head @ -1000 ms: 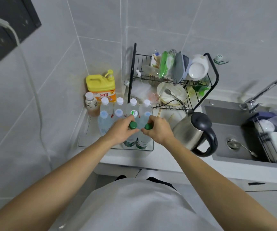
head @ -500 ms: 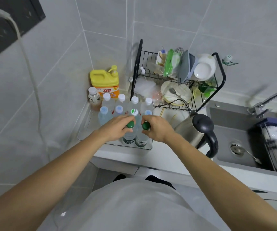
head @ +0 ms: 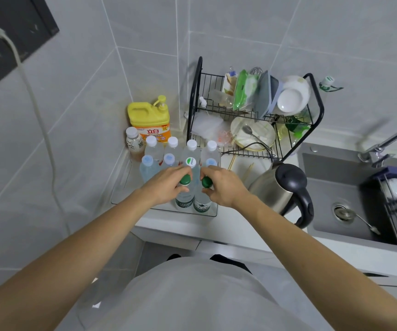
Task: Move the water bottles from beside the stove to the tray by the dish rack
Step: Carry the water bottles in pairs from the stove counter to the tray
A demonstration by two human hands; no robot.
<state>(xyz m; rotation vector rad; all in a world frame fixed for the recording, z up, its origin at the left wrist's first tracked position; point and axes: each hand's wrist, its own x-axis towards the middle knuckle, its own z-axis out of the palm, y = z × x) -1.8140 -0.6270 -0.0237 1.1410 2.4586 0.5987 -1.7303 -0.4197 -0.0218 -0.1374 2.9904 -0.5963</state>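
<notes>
Nearest the camera, a pale shirt front fills the bottom of the view, and two bare forearms reach forward over the counter edge. The left hand (head: pixel 166 185) has its fingers curled round the neck of a green-capped bottle (head: pixel 184 187), thumb and fingertips pinching just under the cap. The right hand (head: pixel 223 186) does the same to a second green-capped bottle (head: pixel 203 192), fingers bent close together round its neck. Both bottles stand upright, side by side and nearly touching, at the front of a clear tray (head: pixel 121 187) on the white counter; whether their bases rest on the tray floor or hang just above it cannot be told.

Just behind the hands, a cluster of water bottles (head: pixel 172 149) with white and pale blue caps stands upright in the same tray. To the right of the hands sits a steel kettle (head: pixel 278 189) with a black lid and handle, and beyond it a grey sink (head: pixel 336 187) with a spoon near the drain.

Farther back, a small brown drink bottle (head: pixel 134 144) and a yellow detergent jug (head: pixel 149 120) stand in the tiled corner. Beside the tray, the black wire dish rack (head: pixel 252 111) holds bowls, plates and green packets
</notes>
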